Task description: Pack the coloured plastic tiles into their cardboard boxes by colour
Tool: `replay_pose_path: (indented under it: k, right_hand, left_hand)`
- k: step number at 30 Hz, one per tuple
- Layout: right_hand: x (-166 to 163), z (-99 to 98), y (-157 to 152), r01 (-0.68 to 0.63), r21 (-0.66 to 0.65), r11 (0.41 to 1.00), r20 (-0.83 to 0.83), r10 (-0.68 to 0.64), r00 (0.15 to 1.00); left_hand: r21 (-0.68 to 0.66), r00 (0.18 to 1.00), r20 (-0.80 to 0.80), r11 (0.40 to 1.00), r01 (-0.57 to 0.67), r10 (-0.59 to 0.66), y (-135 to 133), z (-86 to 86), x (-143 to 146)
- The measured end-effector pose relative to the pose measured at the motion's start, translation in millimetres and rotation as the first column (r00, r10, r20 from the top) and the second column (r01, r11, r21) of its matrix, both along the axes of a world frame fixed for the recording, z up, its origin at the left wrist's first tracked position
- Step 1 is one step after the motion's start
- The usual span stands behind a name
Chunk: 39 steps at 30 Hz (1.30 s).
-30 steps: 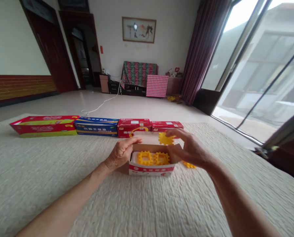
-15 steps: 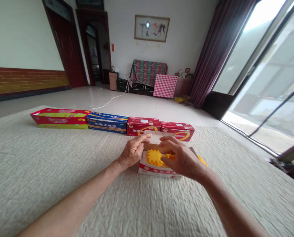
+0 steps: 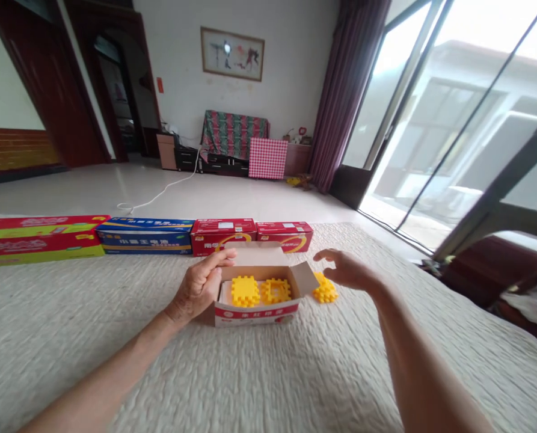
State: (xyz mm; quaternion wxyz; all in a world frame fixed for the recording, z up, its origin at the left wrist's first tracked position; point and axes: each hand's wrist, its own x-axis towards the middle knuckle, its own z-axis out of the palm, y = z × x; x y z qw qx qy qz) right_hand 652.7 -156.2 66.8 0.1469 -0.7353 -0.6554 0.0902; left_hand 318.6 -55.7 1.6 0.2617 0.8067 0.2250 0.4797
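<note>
An open cardboard box (image 3: 256,317), white with a red printed band, stands before me with its flaps raised. Inside it lie two yellow notched plastic pieces side by side: a solid square (image 3: 245,290) and a frame-like one (image 3: 276,291) with an open middle. My left hand (image 3: 199,285) is closed on the box's left end, its thumb and fingers at the upper edge. To the right of the box, a small pile of similar yellow pieces (image 3: 326,290) rests on the cover. Just above that pile hovers my right hand (image 3: 348,268), fingers apart and holding nothing.
Behind the box runs a row of cartons: a red-and-green one (image 3: 42,239), a blue one (image 3: 145,236), and two red ones, left (image 3: 224,231) and right (image 3: 286,231). They stand on a quilted pale cover (image 3: 151,337). A white cable (image 3: 160,193) trails over the floor beyond.
My right hand has left the box's inside and moved right, over the loose yellow pieces. My left hand stays at the box's left end. The view has turned to the right.
</note>
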Motion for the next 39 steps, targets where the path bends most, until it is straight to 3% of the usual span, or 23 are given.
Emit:
replay_pose_path:
  k: [4, 8, 14, 16, 19, 22, 25, 31, 34, 39]
  right_hand:
    - [-3, -16.3, 6, 0.017, -0.123, 0.992, 0.019, -0.015, 1.000]
    - [-5, -28.8, 11, 0.037, -0.157, 0.987, 0.041, -0.031, 0.999]
    - [-5, -24.2, 9, 0.043, -0.139, 0.989, 0.055, -0.036, 0.998]
    - [-3, -16.7, 7, 0.041, -0.089, 0.995, 0.050, -0.037, 0.998]
    - [0, -2.0, 3, 0.009, 0.110, 0.994, 0.016, -0.011, 1.000]
    - [-10, 14.7, -2, -0.073, 0.321, 0.944, -0.016, 0.082, 0.996]
    - [-38, 28.5, -9, -0.203, 0.389, 0.899, -0.017, 0.227, 0.974]
    - [-95, 31.9, -17, -0.317, 0.225, 0.922, 0.016, 0.321, 0.947]
    - [-101, 25.4, -14, -0.355, 0.164, 0.920, 0.066, 0.349, 0.935]
    - [-96, 24.8, -11, -0.369, 0.186, 0.911, 0.116, 0.352, 0.929]
  left_hand:
    - [-0.005, 1.000, -0.005, 1.000, 0.002, -0.002, 0, 0.4, -1]
    - [-0.012, 1.000, -0.001, 1.000, 0.010, -0.010, 2, -2.1, -1]
    - [-0.015, 1.000, -0.001, 1.000, 0.006, -0.006, 1, -1.0, -1]
    - [-0.010, 1.000, -0.001, 1.000, 0.004, -0.004, 0, 0.2, -1]
    - [-0.005, 1.000, 0.013, 1.000, 0.007, -0.007, 0, 0.2, 0]
    - [-0.007, 1.000, 0.026, 1.000, 0.011, -0.011, 1, -1.7, 1]
    - [-0.005, 1.000, 0.019, 1.000, 0.005, -0.005, 3, -3.5, 1]
    - [0.002, 1.000, 0.010, 1.000, 0.005, -0.005, 3, -3.1, 0]
    - [0.003, 1.000, 0.012, 1.000, 0.012, -0.012, 3, -2.4, 0]
    - [-0.003, 1.000, 0.016, 1.000, 0.007, -0.007, 3, -2.3, 1]
